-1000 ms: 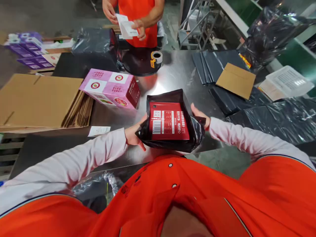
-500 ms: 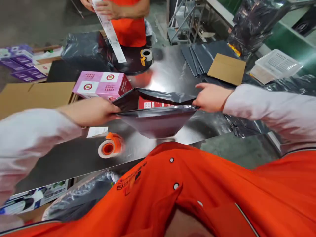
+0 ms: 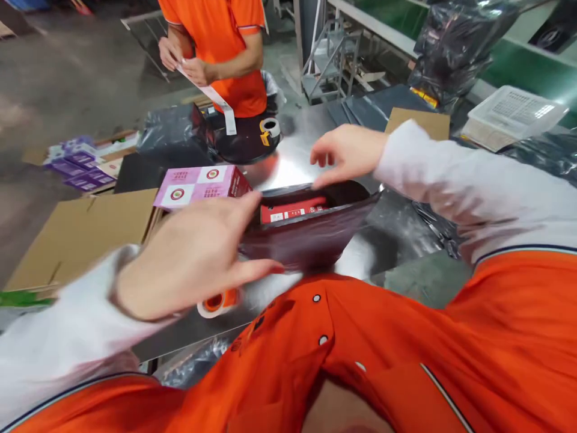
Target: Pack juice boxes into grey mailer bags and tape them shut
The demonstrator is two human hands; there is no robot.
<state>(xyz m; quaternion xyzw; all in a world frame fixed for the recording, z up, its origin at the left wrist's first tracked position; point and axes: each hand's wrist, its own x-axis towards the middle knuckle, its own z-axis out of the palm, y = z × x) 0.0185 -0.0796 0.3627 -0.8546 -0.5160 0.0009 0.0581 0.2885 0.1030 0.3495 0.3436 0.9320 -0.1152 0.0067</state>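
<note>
your left hand [image 3: 189, 249] spread wide by the black bag [image 3: 311, 243], your right hand [image 3: 347, 153] loosely curled above, neither gripping, red package [image 3: 279, 211] inside

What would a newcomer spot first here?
First, the open black plastic bag at centre, a red printed pack inside, bare left grip beside it, bare right grip above. Behind, left: a pink-and-white printed carton. Across the metal table, an orange-shirted co-worker holds a long white paper strip.

We see glare on a steel worktable [image 3: 293, 167]. Beyond the worktable, we have scuffed grey floor [image 3: 90, 66], a dark post [image 3: 309, 36] and a metal stepladder [image 3: 314, 83]; to its right, green surfacing [image 3: 541, 72].
</note>
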